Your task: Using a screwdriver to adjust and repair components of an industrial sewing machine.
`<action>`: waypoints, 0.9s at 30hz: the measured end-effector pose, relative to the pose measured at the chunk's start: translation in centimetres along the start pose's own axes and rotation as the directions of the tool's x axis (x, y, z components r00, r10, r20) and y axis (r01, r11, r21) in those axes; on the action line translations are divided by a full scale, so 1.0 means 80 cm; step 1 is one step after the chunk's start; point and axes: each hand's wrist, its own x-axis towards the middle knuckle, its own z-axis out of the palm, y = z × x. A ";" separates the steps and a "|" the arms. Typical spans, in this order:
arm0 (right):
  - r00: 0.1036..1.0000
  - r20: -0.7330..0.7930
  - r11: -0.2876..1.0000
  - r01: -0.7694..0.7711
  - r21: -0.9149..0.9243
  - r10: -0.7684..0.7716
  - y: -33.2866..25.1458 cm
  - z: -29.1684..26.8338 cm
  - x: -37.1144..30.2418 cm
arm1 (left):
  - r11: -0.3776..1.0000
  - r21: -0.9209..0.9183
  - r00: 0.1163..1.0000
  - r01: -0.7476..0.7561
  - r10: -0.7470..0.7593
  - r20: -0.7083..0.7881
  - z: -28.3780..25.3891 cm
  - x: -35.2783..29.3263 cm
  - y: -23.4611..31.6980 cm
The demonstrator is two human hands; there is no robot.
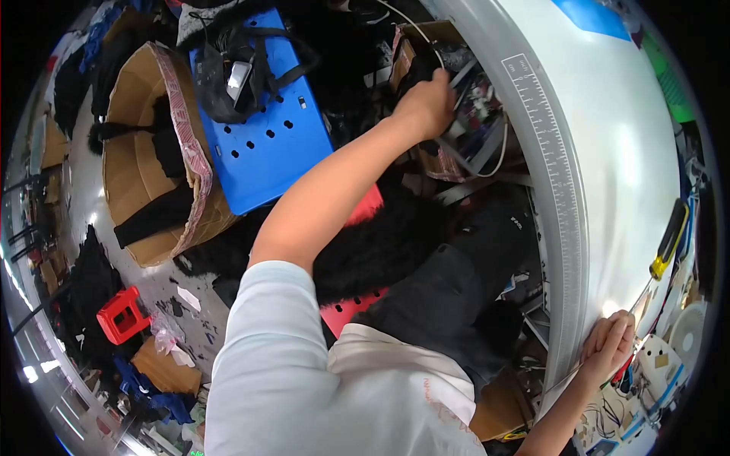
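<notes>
My left hand (428, 105) reaches forward over an open container of small mixed parts (477, 102) below the table's edge. Its fingers are curled, and whatever they grip is hidden. A thin white cable (503, 148) loops beside that container. My right hand (610, 343) is closed at the edge of the white table (616, 197), at the lower right. From it sticks out a screwdriver (669, 242) with a black and yellow handle; my fingers are around its thin shaft, with the handle pointing away from me.
A printed ruler scale (551, 144) runs along the table's edge. Left of my arm are a blue plastic stool (258, 156) bearing a black bag (220, 83) and an open cardboard box (133, 159) with dark cloth. A small red stool (122, 315) lies on the floor.
</notes>
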 end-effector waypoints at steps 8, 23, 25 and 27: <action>0.998 -0.044 0.998 -0.055 -0.010 0.054 -0.014 0.024 -0.020 | 0.965 -0.189 0.981 0.180 -0.191 -0.039 -0.032 -0.127 -0.037; 0.986 -0.069 0.561 0.030 -0.828 -0.155 -0.056 0.056 0.119 | 0.913 -0.339 0.941 0.228 -0.296 -0.166 -0.012 -0.266 -0.049; 0.975 0.040 0.427 0.132 -0.895 -0.217 -0.055 0.060 0.126 | 0.900 -0.382 0.936 0.212 -0.299 -0.185 -0.013 -0.278 -0.055; 0.965 0.045 0.327 0.131 -0.936 -0.258 -0.062 0.070 0.118 | 0.911 -0.379 0.938 0.164 -0.263 -0.227 -0.015 -0.289 -0.059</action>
